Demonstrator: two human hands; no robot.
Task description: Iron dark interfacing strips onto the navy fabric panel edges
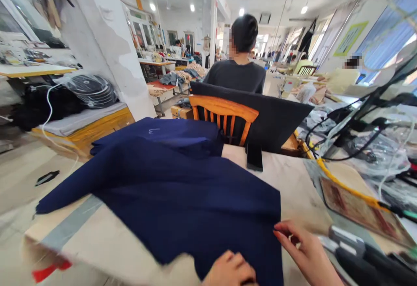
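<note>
1. A navy blue garment (182, 181) is lying spread across the pale work table (107, 242), one sleeve trailing toward the table's left corner.
2. The left hand (230, 271) is resting on the cloth's near edge, fingers curled into a loose fist.
3. The right hand (306, 253) is pinching the garment's right hem between thumb and fingertips.
4. Beyond, a person in a dark top (237, 71) is sitting, back turned, on a wooden chair (223, 114); a black phone (254, 157) is leaning just behind the table.
</note>
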